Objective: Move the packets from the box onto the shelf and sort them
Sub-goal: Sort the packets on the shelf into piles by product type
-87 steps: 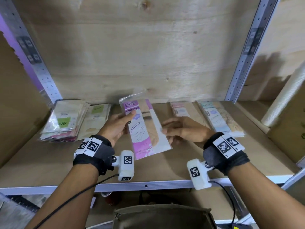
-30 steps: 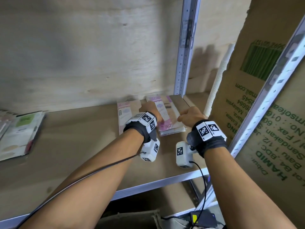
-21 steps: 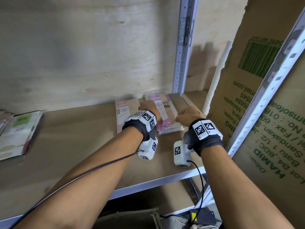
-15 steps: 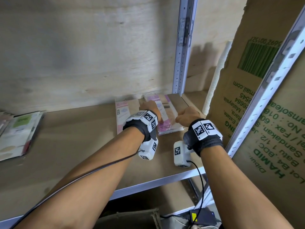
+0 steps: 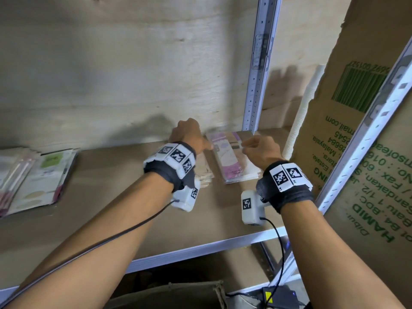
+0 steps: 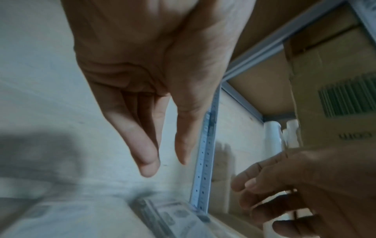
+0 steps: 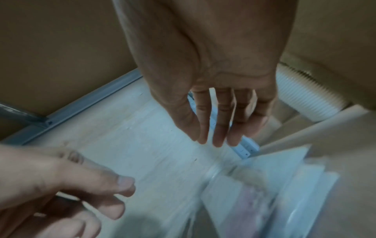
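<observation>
A stack of purple-and-white packets (image 5: 231, 160) lies flat at the back right of the wooden shelf (image 5: 111, 219), by the metal upright. My left hand (image 5: 189, 134) hovers just left of the stack with straight fingers (image 6: 146, 167) and holds nothing. My right hand (image 5: 256, 146) hovers over the stack's right side, fingers (image 7: 217, 138) relaxed and empty. A pale pink packet (image 5: 204, 172) lies left of the stack, mostly hidden under my left wrist. The left wrist view shows the stack (image 6: 173, 214) below my hand. The right wrist view shows it blurred (image 7: 254, 201).
More packets with green labels (image 5: 38, 175) lie in a pile at the shelf's left end. A grey perforated upright (image 5: 256, 74) stands behind the stack. A printed cardboard box (image 5: 356, 152) and a white ribbed tube (image 5: 298, 121) close off the right. A brown box's rim (image 5: 178, 293) shows below the shelf edge.
Both hands have lifted off the purple packet stack, which stays on the shelf. The left hand has risen and drawn back toward the wall; the right hand has eased up.
</observation>
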Demonstrator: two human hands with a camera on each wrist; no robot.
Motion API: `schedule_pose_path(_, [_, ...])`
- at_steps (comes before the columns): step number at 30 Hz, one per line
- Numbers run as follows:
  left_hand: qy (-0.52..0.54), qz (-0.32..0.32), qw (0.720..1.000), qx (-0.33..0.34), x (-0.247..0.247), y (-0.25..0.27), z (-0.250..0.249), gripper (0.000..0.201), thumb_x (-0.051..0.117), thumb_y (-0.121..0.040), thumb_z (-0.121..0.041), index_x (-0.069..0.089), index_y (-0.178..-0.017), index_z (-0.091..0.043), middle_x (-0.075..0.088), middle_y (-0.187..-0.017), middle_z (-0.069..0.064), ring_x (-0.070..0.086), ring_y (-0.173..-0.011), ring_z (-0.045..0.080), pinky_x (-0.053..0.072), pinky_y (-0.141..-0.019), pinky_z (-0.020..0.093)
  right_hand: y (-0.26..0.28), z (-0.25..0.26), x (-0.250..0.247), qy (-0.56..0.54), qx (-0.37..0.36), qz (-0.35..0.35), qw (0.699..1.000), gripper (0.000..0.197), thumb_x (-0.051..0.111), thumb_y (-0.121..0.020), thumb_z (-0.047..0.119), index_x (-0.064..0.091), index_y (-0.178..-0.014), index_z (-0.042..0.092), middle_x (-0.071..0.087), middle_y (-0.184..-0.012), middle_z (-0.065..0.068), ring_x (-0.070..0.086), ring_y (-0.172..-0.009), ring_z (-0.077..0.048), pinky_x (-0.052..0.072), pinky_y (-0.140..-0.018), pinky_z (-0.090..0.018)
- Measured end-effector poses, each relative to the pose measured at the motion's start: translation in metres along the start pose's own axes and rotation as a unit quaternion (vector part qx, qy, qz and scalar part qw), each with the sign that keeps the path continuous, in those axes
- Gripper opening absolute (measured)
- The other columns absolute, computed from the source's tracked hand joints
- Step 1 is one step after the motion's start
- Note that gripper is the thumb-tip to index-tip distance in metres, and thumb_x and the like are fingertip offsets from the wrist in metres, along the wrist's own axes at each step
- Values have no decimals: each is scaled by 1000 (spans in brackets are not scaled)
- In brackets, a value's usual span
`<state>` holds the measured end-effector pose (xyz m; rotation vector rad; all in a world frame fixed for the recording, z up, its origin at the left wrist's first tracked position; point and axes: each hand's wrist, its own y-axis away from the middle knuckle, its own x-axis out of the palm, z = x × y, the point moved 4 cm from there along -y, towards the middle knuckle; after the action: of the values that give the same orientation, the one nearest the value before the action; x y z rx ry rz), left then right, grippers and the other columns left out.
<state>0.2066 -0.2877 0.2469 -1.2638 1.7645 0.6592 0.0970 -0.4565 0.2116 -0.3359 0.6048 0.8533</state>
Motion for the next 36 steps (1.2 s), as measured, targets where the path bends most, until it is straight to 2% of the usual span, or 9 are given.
schedule_pose_path(5, [142, -58, 987, -46, -47, 28, 95, 10, 80, -80, -23, 75, -75, -17, 77, -75, 6, 76, -68, 23, 63, -77, 40, 24, 40, 35, -118, -56, 55, 990, 16, 60, -89, 3, 71, -100, 6, 73, -84, -8, 68, -68, -15, 56, -64, -25])
schedule_pose_path(9, [262, -95, 954, -110, -69, 58, 185, 11, 72, -89, -11, 73, -88, 0, 71, -70, 15, 70, -52, 22, 62, -60, 32, 53, 74, 80, -157, -86, 135, 975, 14, 58, -91, 0, 67, -101, -1, 67, -76, -10, 58, -53, -14, 41, -44, -18])
schedule_pose_path(11, [280, -125, 942, -138, -77, 70, 221, 11, 70, -91, -11, 72, -91, 0, 71, -67, 12, 67, -43, 12, 53, -43, 19, 67, 87, 101, -164, -93, 175, 966, 14, 59, -92, 2, 66, -103, -3, 65, -77, -13, 58, -58, -21, 42, -47, -25])
schedule_pose_path(22, [311, -200, 908, -199, -164, 102, 352, 10, 68, -85, -16, 75, -79, -11, 74, -60, 1, 70, -48, 12, 47, -40, 15, 99, 192, 270, -81, -82, 344, 932, 13, 56, -89, -7, 61, -97, 1, 63, -78, -15, 64, -63, -26, 58, -59, -33])
schedule_pose_path(25, [323, -192, 901, -219, -176, 113, 376, 12, 68, -85, -20, 75, -81, -11, 76, -65, 3, 70, -50, 17, 53, -46, 24, 102, 219, 317, -61, -55, 363, 928, 14, 56, -88, -7, 59, -100, -1, 65, -83, -20, 65, -65, -30, 60, -78, -43])
schedule_pose_path(27, [348, -186, 891, -226, -181, 118, 387, 12, 67, -85, -19, 74, -81, -9, 75, -67, 9, 65, -49, 23, 57, -57, 38, 104, 238, 345, -1, -76, 368, 927, 15, 60, -90, 1, 63, -103, -4, 69, -86, -16, 70, -64, -23, 60, -70, -31])
schedule_pose_path(29, [347, -191, 889, -230, -185, 123, 395, 13, 67, -87, -16, 73, -80, -7, 74, -63, 10, 62, -46, 21, 60, -60, 45, 104, 251, 370, 30, -76, 355, 931, 27, 68, -90, 16, 65, -106, -5, 71, -87, -11, 71, -61, -17, 57, -58, -24])
schedule_pose_path(33, [341, -197, 889, -232, -193, 129, 406, 15, 68, -90, -15, 70, -77, -8, 74, -63, 9, 64, -47, 19, 63, -59, 36, 106, 259, 409, 137, -95, 331, 929, 75, 83, -71, 46, 54, -125, 3, 68, -114, -16, 68, -100, -33, 56, -89, -46])
schedule_pose_path(36, [336, -196, 891, -233, -196, 132, 411, 14, 68, -91, -12, 69, -77, -9, 73, -63, 8, 65, -49, 18, 55, -47, 23, 106, 260, 419, 200, -131, 311, 920, 91, 87, -62, 51, 46, -130, 7, 62, -122, -14, 62, -109, -36, 52, -92, -48])
